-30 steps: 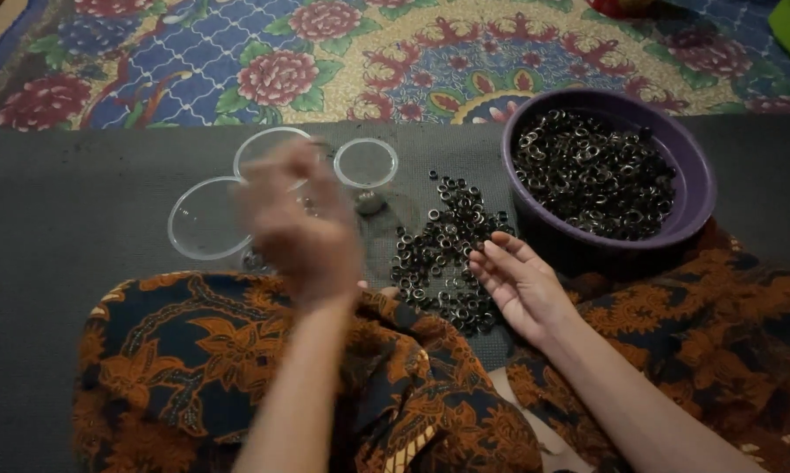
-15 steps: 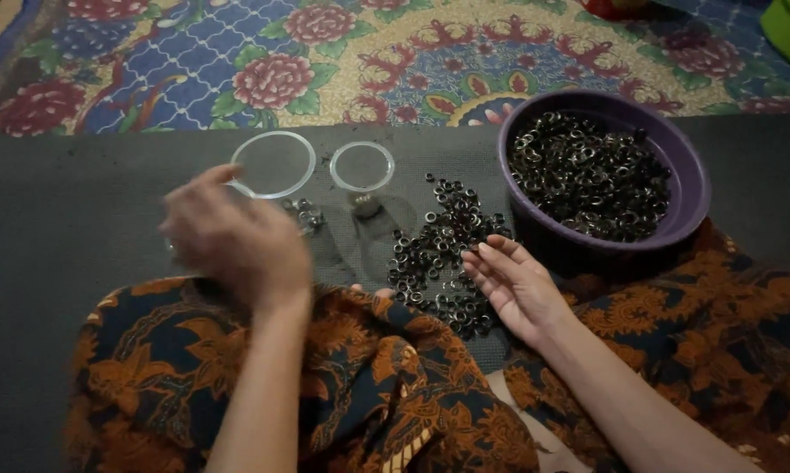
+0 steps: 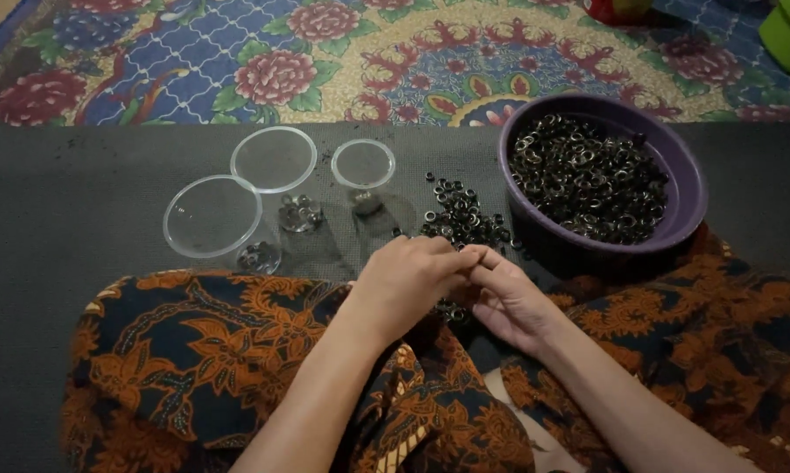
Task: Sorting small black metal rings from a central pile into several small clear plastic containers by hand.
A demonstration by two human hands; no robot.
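Both hands meet at the centre of the frame, over the near end of the loose pile of small dark metal rings (image 3: 461, 219) on the grey mat (image 3: 62, 201). The left hand (image 3: 408, 280) curls its fingers inward against the right hand (image 3: 509, 298), whose fingers lie half open, palm up (whether either pinches a ring I cannot tell). This looks like picking or sorting rings. Three clear plastic cups (image 3: 272, 162) stand at upper left; the purple bowl (image 3: 684, 188) holds many more.
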